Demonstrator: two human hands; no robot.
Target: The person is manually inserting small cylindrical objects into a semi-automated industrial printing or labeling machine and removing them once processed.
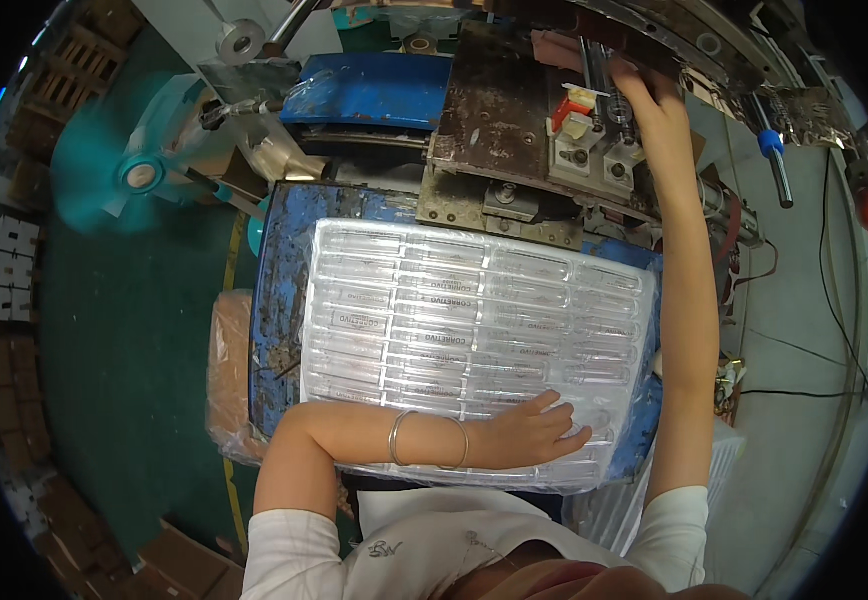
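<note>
— Where is the clear plastic blister sheet [474, 340] lying relative to the hands?

— It is lying flat on the blue bench [279, 290], directly in front of the person, its long axis running left to right and its rows of moulded pockets running the same way. The left hand [539, 430] is resting on its near edge, toward the right corner, fingers spread and pressing down flat, gripping nothing.

— And the other one?

— The right hand [649, 90] is reaching well away, up at the far side, onto the metal press [554, 130] beyond the sheet. It is touching the machine near the top rail; whether it is clenching anything I cannot tell, as the fingers are partly hidden.

— So which is nearer the sheet?

— The left, already touching it; the right arm is only crossing over the sheet's right end.
</note>
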